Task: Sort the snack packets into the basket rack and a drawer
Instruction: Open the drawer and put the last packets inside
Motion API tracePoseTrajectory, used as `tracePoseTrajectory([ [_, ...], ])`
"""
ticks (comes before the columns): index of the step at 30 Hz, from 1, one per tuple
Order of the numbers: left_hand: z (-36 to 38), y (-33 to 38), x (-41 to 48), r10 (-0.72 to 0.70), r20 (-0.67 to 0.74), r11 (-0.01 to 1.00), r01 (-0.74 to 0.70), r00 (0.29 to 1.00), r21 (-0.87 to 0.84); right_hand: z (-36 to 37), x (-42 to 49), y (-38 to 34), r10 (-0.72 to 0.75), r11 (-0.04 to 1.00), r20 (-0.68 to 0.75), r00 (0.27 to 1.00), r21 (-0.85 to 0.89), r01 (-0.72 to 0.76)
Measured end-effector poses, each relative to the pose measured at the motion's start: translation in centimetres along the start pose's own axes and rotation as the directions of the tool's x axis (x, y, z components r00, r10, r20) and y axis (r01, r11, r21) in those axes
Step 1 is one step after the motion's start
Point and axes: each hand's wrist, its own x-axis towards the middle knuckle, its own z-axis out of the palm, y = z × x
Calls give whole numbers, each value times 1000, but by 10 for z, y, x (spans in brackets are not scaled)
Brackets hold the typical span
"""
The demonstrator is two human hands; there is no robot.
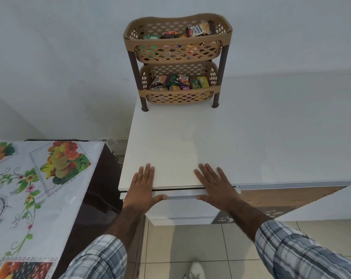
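A tan two-tier basket rack with dark brown legs stands at the back of the white cabinet top, against the wall. Snack packets fill its upper basket and its lower basket. My left hand and my right hand lie flat on the front edge of the cabinet top, fingers spread, thumbs hooked over the top drawer's front. The drawer sits almost flush, with only a thin dark gap showing. Neither hand holds a packet.
A lower surface with a fruit-printed plastic cover stands close to the left of the cabinet. Below are a tiled floor, a dark mat and the tip of my white shoe.
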Motion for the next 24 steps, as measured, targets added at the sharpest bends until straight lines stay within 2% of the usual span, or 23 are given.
tracePoseTrajectory([
  [6, 3, 6, 0, -37, -56, 999, 36, 998, -9, 2, 0, 0, -3, 1000, -56, 998, -17, 2],
  [24, 4, 20, 2, -125, -109, 992, 125, 986, -8, 3, -1, -6, 53, 998, -93, 994, 27, -51],
])
